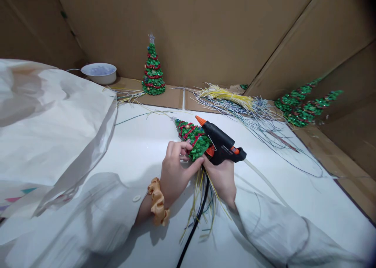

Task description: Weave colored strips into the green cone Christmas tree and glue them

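A small decorated Christmas tree (195, 137), green with red garland, lies tilted in my left hand (176, 164), its star tip pointing up and left. The fingers and thumb of that hand close around its lower part. In my right hand (222, 176) is a black glue gun (221, 141) with an orange nozzle pointing up and left, just beyond the tree. A clear glue stick (266, 180) trails from its back end. Thin yellow, white and green wires (210, 205) fan out below the tree's base, next to the gun's black cord (194, 225).
Another tree (153, 70) stands at the back beside a white bowl (101, 74). Bundled wires (235, 99) lie at back right, with loose strands spreading over the white table (141, 137). Two trees (308, 103) lean in the right corner. White sheeting (53, 119) covers the left; cardboard walls (205, 33) enclose the table.
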`<action>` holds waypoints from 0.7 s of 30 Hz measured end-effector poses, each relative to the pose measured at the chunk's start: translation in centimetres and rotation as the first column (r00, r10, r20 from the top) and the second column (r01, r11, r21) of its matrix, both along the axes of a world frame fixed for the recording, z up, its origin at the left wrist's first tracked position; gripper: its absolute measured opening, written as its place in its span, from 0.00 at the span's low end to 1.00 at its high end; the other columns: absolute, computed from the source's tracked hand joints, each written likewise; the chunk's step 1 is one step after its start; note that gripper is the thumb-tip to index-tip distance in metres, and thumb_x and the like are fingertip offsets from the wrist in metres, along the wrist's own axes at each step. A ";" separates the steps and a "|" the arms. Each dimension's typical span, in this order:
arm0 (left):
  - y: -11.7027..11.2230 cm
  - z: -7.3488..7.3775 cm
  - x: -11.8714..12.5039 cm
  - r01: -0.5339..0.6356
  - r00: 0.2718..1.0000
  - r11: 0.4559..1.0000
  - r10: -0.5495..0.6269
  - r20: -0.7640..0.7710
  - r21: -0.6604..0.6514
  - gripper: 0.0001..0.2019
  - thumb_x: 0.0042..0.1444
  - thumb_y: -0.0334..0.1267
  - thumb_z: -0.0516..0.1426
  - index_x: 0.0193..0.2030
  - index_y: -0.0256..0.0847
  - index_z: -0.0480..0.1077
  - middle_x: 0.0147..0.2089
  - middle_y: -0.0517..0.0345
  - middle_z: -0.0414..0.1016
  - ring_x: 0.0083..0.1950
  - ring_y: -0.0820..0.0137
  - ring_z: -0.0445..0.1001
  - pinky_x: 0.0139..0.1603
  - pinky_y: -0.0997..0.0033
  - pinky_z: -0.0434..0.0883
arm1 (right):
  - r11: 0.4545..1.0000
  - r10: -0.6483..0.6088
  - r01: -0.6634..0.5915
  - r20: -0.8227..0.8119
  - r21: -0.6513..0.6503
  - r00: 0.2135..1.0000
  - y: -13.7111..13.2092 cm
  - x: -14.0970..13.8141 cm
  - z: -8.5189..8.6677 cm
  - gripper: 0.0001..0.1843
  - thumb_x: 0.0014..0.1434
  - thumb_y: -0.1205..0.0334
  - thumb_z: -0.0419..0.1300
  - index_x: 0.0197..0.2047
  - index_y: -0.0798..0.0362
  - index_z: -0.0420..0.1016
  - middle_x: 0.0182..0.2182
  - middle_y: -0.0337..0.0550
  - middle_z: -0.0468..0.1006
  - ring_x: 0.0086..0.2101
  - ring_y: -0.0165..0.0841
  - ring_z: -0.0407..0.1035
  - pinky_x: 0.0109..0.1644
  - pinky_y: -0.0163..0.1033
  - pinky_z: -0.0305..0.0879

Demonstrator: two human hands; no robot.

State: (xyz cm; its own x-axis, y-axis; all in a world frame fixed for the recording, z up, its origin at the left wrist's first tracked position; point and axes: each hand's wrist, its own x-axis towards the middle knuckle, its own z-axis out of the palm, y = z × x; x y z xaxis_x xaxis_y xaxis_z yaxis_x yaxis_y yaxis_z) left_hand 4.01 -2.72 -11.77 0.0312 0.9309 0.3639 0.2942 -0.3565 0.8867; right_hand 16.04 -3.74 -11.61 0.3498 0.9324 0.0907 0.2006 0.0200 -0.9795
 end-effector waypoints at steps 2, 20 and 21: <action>0.1 0.0 0.0 0.001 1.000 1.000 -0.001 -0.001 0.004 0.11 0.49 0.37 0.60 0.39 0.41 0.64 0.38 0.58 0.60 0.37 0.74 0.66 0.36 0.74 0.74 | 1.000 -0.008 0.007 0.006 0.024 1.000 0.0 0.0 -0.2 0.13 0.50 0.59 0.61 0.38 0.57 0.73 0.36 0.47 0.77 0.39 0.37 0.70 0.48 0.45 0.65; -0.2 -0.4 -0.2 -0.006 0.998 1.000 0.006 0.057 -0.001 0.11 0.49 0.36 0.60 0.41 0.40 0.68 0.35 0.60 0.60 0.34 0.76 0.64 0.36 0.76 0.75 | 0.998 -0.035 0.031 0.081 0.058 0.996 0.4 -0.4 0.0 0.08 0.49 0.60 0.59 0.32 0.55 0.69 0.33 0.45 0.75 0.36 0.35 0.68 0.45 0.44 0.65; -0.2 -0.4 -0.2 -0.007 0.998 1.000 0.007 0.055 -0.002 0.11 0.49 0.36 0.60 0.41 0.40 0.68 0.34 0.60 0.60 0.34 0.76 0.64 0.36 0.76 0.75 | 0.997 -0.033 0.028 0.083 0.066 0.996 0.4 -0.4 0.0 0.08 0.49 0.60 0.59 0.32 0.55 0.69 0.33 0.44 0.74 0.35 0.35 0.68 0.44 0.44 0.65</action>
